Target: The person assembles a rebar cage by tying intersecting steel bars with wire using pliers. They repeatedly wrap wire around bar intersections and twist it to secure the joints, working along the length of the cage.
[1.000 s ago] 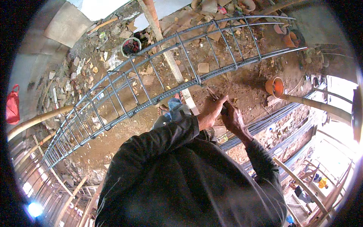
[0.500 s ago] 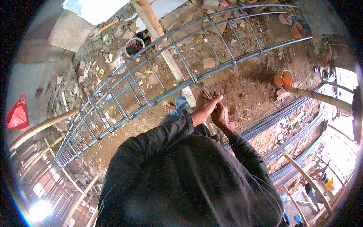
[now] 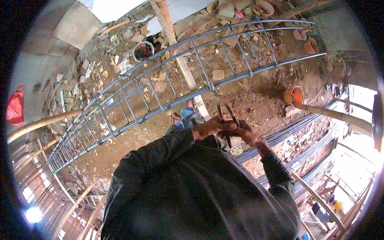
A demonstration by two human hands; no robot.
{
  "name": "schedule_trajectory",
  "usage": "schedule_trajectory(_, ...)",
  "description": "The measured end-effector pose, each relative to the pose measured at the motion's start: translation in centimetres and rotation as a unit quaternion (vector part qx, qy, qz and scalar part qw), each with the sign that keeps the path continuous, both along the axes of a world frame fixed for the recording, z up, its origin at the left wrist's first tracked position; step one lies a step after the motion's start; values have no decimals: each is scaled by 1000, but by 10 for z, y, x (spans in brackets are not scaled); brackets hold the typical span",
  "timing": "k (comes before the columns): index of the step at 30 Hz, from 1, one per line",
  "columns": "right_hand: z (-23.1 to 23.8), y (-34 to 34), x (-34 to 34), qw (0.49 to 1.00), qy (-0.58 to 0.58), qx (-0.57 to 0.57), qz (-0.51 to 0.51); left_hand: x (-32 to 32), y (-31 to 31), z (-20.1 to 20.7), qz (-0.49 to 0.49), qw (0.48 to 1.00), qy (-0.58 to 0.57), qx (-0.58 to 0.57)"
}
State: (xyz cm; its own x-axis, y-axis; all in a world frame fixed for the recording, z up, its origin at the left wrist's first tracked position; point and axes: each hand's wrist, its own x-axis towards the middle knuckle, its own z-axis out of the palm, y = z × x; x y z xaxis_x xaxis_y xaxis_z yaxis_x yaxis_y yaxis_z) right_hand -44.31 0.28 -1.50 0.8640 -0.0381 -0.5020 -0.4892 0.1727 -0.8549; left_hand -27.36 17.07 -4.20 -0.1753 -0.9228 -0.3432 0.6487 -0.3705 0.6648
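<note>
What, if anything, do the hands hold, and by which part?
A dark, bent, slender item, kind unclear, is gripped near its middle, where left hand and right hand meet.

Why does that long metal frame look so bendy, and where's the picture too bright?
Head view: the steel bar cage looks bowed, probably from the fisheye lens, which bends straight edges; head view: glare washes out the right side, and a bright spot glows at lower left; head view: the corners are black.

I see a bamboo pole (image 3: 336, 117) just right of the orange bucket (image 3: 288, 97), a red handled bag (image 3: 15, 108) far left of it
</note>
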Motion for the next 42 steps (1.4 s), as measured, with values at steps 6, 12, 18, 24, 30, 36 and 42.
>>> schedule_trajectory(6, 58, -34, 37, 993, 33, 77, 81, 0, 36, -63, 34, 999, 21, -21)
schedule_trajectory(12, 62, -81, 48, 972, 137, 188, 42, 26, 61, -50, 139, 990, 22, 28)
schedule_trajectory(18, 49, -101, 54, 954, 177, 193, 143, 32, 2, -14, 109, 974, 177, -85)
schedule_trajectory(24, 55, -64, 61, 924, 143, 306, 179, 1, -59, 2, 217, 943, 252, -30)
schedule_trajectory(30, 123, -12, 62, 887, -55, -446, 104, -13, -81, 23, 350, 895, 229, 157)
schedule_trajectory(36, 65, 27, 50, 887, 36, -458, -39, -14, -81, 39, 398, 872, 94, 269)
schedule_trajectory(42, 20, 15, 48, 880, 7, -473, -54, -10, -79, 33, 395, 887, 6, 240)
